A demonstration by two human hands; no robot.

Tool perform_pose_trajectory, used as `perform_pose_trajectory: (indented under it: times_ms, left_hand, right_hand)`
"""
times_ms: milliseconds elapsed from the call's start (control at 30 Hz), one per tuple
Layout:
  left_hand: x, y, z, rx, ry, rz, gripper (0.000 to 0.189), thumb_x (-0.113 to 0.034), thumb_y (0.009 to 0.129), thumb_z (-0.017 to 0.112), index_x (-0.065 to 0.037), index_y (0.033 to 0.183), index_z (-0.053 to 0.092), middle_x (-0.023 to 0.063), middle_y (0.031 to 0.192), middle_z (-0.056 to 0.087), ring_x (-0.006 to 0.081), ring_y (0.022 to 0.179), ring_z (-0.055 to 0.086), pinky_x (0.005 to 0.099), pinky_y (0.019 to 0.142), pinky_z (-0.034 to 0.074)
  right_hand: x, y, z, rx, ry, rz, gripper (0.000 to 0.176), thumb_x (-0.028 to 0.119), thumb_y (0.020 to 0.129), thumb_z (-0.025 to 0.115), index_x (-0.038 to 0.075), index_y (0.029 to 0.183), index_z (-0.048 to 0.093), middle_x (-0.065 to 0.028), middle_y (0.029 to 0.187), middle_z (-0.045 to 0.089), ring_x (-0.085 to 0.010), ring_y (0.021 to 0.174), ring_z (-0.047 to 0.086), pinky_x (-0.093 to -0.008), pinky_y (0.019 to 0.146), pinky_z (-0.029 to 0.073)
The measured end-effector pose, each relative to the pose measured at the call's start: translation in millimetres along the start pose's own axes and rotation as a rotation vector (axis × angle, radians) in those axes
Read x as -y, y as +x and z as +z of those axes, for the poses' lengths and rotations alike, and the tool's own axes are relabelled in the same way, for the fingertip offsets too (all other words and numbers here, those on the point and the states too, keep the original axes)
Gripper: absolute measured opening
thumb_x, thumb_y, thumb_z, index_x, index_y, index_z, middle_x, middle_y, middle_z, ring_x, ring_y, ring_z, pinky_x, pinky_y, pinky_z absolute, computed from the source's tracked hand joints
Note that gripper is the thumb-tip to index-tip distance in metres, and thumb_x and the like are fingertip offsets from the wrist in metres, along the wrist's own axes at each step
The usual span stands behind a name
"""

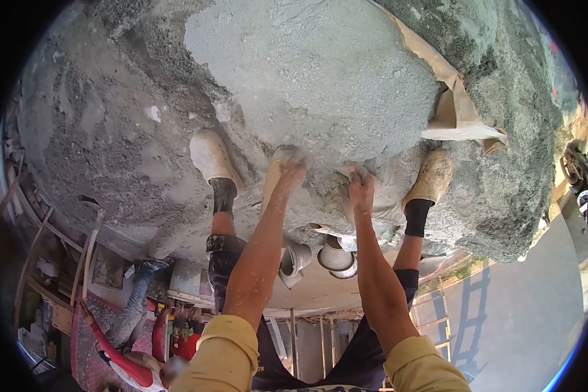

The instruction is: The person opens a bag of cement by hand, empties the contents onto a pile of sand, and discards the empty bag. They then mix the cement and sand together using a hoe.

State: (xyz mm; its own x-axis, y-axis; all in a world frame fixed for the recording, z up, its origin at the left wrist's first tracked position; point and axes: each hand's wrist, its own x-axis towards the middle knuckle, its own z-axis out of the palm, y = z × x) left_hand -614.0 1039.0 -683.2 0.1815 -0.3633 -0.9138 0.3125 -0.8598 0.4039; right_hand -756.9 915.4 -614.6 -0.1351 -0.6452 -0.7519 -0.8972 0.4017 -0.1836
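A mound of pale grey powder [320, 72], like cement, lies in front of my feet. My left hand [290, 168] is closed at the near edge of the powder, with a tan paper-like flap [271, 186] beside and under it. My right hand [362, 184] is closed low over crumpled, dust-covered material at the same edge; what its fingers hold is not clear. Torn brown paper [460, 108], like a sack's wall, curls up along the powder's right side. Both hands are dusty.
My dusty shoes [210, 155] stand on the grey heap [111, 130], one either side of my hands. Behind are a grey bucket [295, 258] and a round pan [336, 257]. A person in red sleeves [127, 359] is at lower left, near wooden poles [90, 251].
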Motion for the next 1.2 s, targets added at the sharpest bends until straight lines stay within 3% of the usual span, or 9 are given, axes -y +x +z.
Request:
perform_pose_trajectory:
  times_ms: [133,233,333,400,467,933,1000,1100,1200]
  left_hand:
    - [9,3,14,-0.025,0.314,0.223,0.028,-0.015,0.088,0.052,-0.006,0.113,0.053,0.0043,0.105,0.057,0.0122,0.096,0.052,0.0278,0.079,0.042]
    - [17,4,26,-0.248,-0.192,0.324,0.026,-0.019,0.084,0.053,-0.004,0.105,0.054,0.0184,0.076,0.06,0.0297,0.071,0.059,0.0393,0.063,0.043]
    - [37,17,33,-0.161,-0.547,0.163,0.017,-0.006,0.084,0.053,-0.005,0.1,0.058,0.0031,0.086,0.06,0.011,0.078,0.052,0.0265,0.068,0.042]
    - [41,24,36,-0.2,-0.248,0.208,0.022,-0.016,0.081,0.051,-0.003,0.097,0.057,0.0211,0.072,0.059,0.0368,0.067,0.056,0.0402,0.061,0.043]
    - [17,21,23,-0.208,-0.169,0.233,0.02,-0.015,0.08,0.051,-0.003,0.094,0.058,0.021,0.073,0.06,0.0375,0.068,0.057,0.0408,0.061,0.043]
    - [27,51,21,-0.321,0.074,0.377,0.021,-0.014,0.07,0.054,-0.004,0.087,0.061,0.0208,0.077,0.061,0.0361,0.074,0.06,0.0399,0.064,0.048]
    - [20,38,6,-0.021,-0.262,0.222,0.027,-0.019,0.075,0.055,-0.001,0.095,0.06,0.0201,0.085,0.062,0.0336,0.079,0.059,0.0378,0.069,0.047]
    - [23,10,5,0.002,-0.462,0.039,0.039,-0.029,0.08,0.056,0.001,0.105,0.057,0.0179,0.1,0.061,0.0286,0.089,0.057,0.035,0.078,0.045]
    - [-21,-21,-3,0.033,-0.444,-0.108,0.045,-0.034,0.082,0.058,-0.003,0.114,0.053,0.0145,0.109,0.059,0.0216,0.096,0.055,0.0324,0.084,0.043]
  right_hand:
    - [0,1,17,-0.073,0.196,-0.04,0.035,0.026,0.085,0.054,-0.007,0.096,0.057,-0.0204,0.087,0.06,-0.0274,0.079,0.055,-0.0333,0.073,0.042]
    - [0,-2,30,-0.152,0.247,-0.013,0.035,0.025,0.085,0.054,-0.007,0.098,0.058,-0.0189,0.091,0.062,-0.0262,0.08,0.056,-0.0337,0.074,0.042]
    - [37,-10,28,-0.197,0.136,0.101,0.032,0.022,0.083,0.055,-0.007,0.094,0.06,-0.0202,0.089,0.063,-0.0295,0.08,0.058,-0.0357,0.074,0.043]
    - [32,2,39,-0.203,0.026,0.181,0.032,0.022,0.082,0.056,-0.008,0.092,0.061,-0.0224,0.087,0.063,-0.0332,0.08,0.06,-0.037,0.073,0.044]
    - [-14,29,66,-0.346,-0.023,0.117,0.027,0.014,0.075,0.057,-0.009,0.086,0.063,-0.0203,0.087,0.063,-0.0266,0.074,0.058,-0.0371,0.071,0.043]
    - [46,12,47,-0.298,0.249,0.346,0.028,0.005,0.071,0.053,-0.01,0.095,0.056,-0.0135,0.089,0.059,-0.0192,0.072,0.054,-0.0311,0.059,0.042]
    - [49,16,46,-0.373,0.352,0.344,0.026,0.004,0.073,0.052,-0.009,0.094,0.057,-0.0131,0.09,0.059,-0.0188,0.074,0.054,-0.0306,0.058,0.043]
    - [37,22,37,-0.174,0.397,0.499,0.023,0.005,0.075,0.054,-0.007,0.095,0.06,-0.0125,0.091,0.059,-0.0199,0.077,0.055,-0.0312,0.058,0.045]
    - [32,15,22,0.052,0.477,0.266,0.022,0.008,0.076,0.059,-0.005,0.094,0.062,-0.0104,0.09,0.058,-0.0197,0.075,0.055,-0.0332,0.055,0.046]
